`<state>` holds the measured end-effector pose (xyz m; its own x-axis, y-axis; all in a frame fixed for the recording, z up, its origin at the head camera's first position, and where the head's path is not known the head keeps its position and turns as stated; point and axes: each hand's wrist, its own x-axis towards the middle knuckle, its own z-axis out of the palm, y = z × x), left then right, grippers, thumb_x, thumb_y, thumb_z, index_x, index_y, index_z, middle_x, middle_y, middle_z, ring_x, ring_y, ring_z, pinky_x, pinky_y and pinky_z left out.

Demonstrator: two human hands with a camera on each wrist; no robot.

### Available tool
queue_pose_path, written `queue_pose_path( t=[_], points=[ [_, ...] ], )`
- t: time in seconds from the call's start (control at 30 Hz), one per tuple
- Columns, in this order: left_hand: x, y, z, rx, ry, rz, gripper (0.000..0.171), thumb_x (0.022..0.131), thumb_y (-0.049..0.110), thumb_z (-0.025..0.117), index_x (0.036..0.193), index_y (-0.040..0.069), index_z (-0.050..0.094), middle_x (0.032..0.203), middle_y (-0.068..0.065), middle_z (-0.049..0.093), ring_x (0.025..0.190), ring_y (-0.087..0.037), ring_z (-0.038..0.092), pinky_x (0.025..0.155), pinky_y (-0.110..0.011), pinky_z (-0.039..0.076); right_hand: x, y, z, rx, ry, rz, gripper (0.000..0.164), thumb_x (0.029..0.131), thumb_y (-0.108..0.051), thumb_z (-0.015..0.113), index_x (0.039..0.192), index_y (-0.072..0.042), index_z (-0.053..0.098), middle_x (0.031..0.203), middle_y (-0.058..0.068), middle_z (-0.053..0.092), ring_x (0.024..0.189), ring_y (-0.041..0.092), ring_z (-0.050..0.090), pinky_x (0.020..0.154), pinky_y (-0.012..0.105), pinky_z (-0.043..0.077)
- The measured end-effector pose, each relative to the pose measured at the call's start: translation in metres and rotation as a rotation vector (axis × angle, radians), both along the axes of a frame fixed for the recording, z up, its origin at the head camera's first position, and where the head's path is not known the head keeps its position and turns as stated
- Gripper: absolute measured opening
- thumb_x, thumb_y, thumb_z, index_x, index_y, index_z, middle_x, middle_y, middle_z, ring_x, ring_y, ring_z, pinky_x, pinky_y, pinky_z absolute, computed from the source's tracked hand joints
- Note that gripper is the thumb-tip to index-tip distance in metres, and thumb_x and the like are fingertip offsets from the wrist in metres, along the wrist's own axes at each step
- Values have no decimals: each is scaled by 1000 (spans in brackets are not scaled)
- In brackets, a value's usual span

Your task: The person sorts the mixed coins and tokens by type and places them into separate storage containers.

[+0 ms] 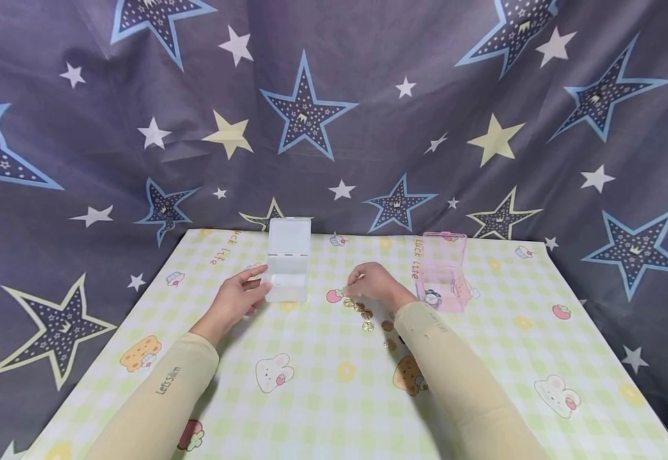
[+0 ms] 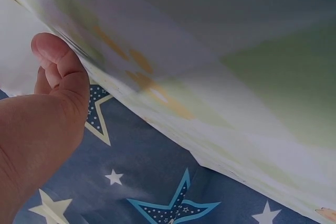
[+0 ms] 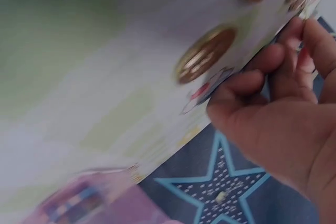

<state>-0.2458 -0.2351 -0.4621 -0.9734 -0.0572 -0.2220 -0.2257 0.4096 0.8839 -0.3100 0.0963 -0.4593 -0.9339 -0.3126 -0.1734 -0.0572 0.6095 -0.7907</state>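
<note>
A white lidded box point(image 1: 286, 291) stands on the table with its lid raised. My left hand point(image 1: 241, 294) is at the box's left side, its thumb and fingers loosely extended and touching it. In the left wrist view, the left hand point(image 2: 58, 87) shows relaxed fingers beside a white surface. Several round gold coins point(image 1: 368, 326) lie in a curved line right of the box. Over the far end of that line, my right hand point(image 1: 375, 281) reaches down with curled fingers. In the right wrist view, the right hand point(image 3: 283, 93) has thumb and fingertip together near a coin point(image 3: 207, 53); whether they pinch one is hidden.
To the right, a clear pink box point(image 1: 449, 297) stands with its lid up and a small dark-and-white item point(image 1: 433, 298) inside. A checked cloth with cartoon prints covers the table point(image 1: 322, 402). Behind it hangs a dark star-patterned curtain point(image 1: 357, 76).
</note>
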Motion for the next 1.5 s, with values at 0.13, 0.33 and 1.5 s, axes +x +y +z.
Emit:
queue_pose_path(
  t=[0.13, 0.33, 1.5],
  points=[
    [1, 0, 0, 1, -1, 0, 61, 107, 33, 68, 164, 29, 45, 160, -17, 56, 98, -24, 72, 71, -29, 56, -3, 8, 0, -45, -39, 18, 12, 95, -11, 78, 105, -5, 78, 106, 7, 74, 83, 16, 57, 78, 27, 47],
    [1, 0, 0, -2, 1, -3, 61, 107, 34, 68, 164, 29, 45, 160, -16, 56, 99, -25, 72, 72, -29, 56, -4, 11, 0, -28, -53, 25, 16, 94, -11, 74, 107, -11, 83, 120, 3, 78, 103, 18, 63, 96, 31, 48],
    [-1, -2, -2, -20, 8, -7, 61, 107, 35, 68, 164, 29, 46, 160, -18, 55, 100, -24, 73, 73, -30, 57, -3, 25, 3, -103, -143, -22, 27, 99, -25, 73, 123, -17, 81, 140, 3, 71, 131, 27, 62, 119, 50, 44]
  ],
)
